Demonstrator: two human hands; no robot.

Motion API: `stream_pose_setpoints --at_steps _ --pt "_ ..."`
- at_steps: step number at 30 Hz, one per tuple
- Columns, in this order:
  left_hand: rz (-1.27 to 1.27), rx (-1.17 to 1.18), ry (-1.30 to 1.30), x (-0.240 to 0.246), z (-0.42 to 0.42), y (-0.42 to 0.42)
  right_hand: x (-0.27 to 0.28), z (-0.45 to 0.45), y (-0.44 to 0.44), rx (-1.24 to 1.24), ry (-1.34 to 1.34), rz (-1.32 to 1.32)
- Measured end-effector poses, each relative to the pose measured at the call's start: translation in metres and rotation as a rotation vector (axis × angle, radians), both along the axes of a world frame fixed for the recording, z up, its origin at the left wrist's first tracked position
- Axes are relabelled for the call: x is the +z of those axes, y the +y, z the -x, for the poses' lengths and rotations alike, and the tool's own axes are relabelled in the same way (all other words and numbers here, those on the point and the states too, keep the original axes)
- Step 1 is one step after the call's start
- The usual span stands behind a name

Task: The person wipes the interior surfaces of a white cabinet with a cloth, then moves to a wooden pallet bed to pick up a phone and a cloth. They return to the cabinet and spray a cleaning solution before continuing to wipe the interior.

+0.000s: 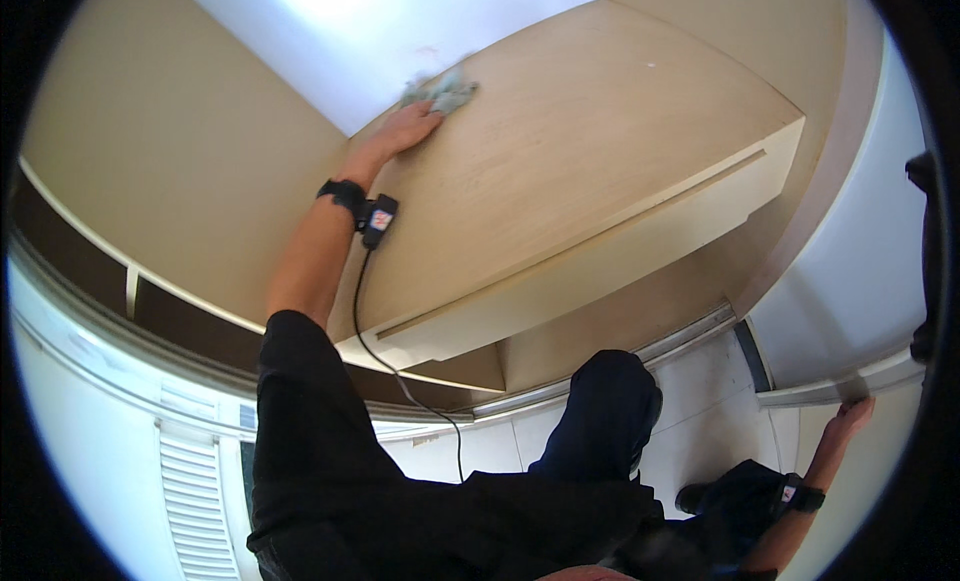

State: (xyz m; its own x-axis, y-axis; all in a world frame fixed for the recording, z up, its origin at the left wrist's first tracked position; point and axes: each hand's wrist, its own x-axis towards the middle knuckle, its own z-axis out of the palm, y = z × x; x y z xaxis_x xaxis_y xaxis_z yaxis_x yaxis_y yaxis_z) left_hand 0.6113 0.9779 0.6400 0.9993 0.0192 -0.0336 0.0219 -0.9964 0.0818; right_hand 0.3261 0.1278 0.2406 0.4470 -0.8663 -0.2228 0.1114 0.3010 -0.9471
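Note:
My left hand (412, 127) holds a crumpled grey-green cloth (450, 93) against the back edge of a wooden cabinet shelf (570, 146). Motion blurs the cloth, which lies where the shelf meets the white back panel (360, 48). Far to the right, my right hand (856, 414) is at the edge of a pale ledge (817, 395). Its fingers are too small and partly hidden to show whether they grip that edge. Both wrists wear black straps with a small device, and a black cable (405, 386) runs from the left one towards my body.
Wooden side panels (172, 153) flank the shelf. Below its front rail (600, 251) lies a lower compartment (450, 371), with a sliding-door track (690, 329) along the bottom. My bent knee (607, 408) is close to the track, above a tiled floor (709, 401). A louvred white panel (191, 498) is at lower left.

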Motion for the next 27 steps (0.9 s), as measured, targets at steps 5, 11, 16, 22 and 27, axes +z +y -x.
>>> stream_pose_setpoints --at_steps 5,11,16,22,27 --pt "-0.042 -0.117 -0.044 -0.001 0.024 -0.047 0.003 -0.01 0.007 -0.002 -0.09 0.047" --pt "-0.127 -0.261 -0.059 -0.005 0.053 -0.094 -0.013 -0.017 -0.018 -0.013 -0.028 -0.091" --pt "-0.081 -0.389 -0.078 -0.011 0.087 -0.139 -0.001 -0.025 -0.017 0.053 -0.039 -0.136" --pt "-0.039 -0.638 -0.213 -0.015 0.144 -0.189 0.043 -0.014 0.02 0.089 0.013 -0.144" --pt "-0.009 -0.651 -0.102 -0.005 0.19 -0.184 0.054 -0.004 0.033 0.089 -0.031 -0.118"
